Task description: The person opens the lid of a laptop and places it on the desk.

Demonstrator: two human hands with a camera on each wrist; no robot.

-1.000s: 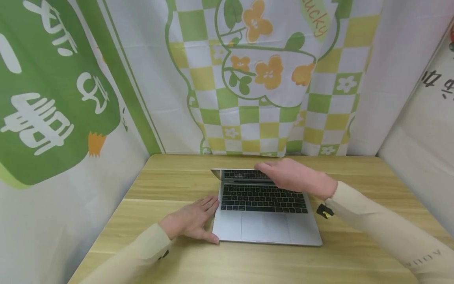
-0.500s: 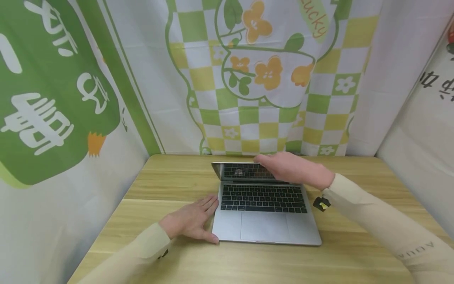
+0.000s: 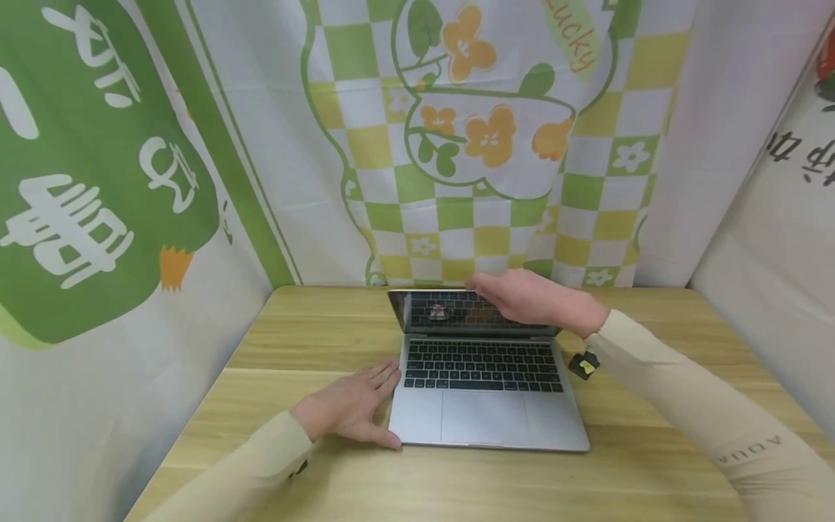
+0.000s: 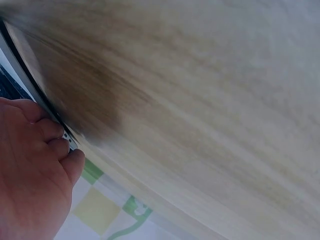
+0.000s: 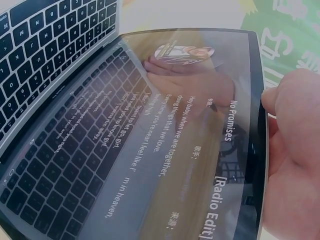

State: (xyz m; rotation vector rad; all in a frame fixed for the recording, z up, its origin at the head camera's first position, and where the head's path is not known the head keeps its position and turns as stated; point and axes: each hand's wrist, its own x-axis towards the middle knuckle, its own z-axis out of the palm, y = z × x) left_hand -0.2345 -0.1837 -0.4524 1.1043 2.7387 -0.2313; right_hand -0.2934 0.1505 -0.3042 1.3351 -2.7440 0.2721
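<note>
A silver laptop [image 3: 485, 420] stands on the wooden table, its lid [image 3: 437, 312] raised and leaning toward the back. My right hand [image 3: 531, 299] pinches the lid's top edge right of its middle. In the right wrist view that hand [image 5: 295, 150] has the thumb at the screen's rim and the other fingers behind the lid. Song lyrics show on the lit screen [image 5: 175, 135], along with a reflection of the keyboard. My left hand [image 3: 352, 406] lies flat against the laptop's left side, thumb at the front corner. The left wrist view shows its fingers [image 4: 59, 145] at the base's edge.
Wooden tabletop [image 3: 313, 326] surrounds the laptop. A checked green and yellow curtain [image 3: 457, 217] hangs behind the table's back edge. White and green fabric [image 3: 98, 217] covers the left side, and a white printed cloth [image 3: 783, 217] the right.
The lid has swung further up and back with my right hand at its top edge, so more of the screen shows. My left hand has stayed in place.
</note>
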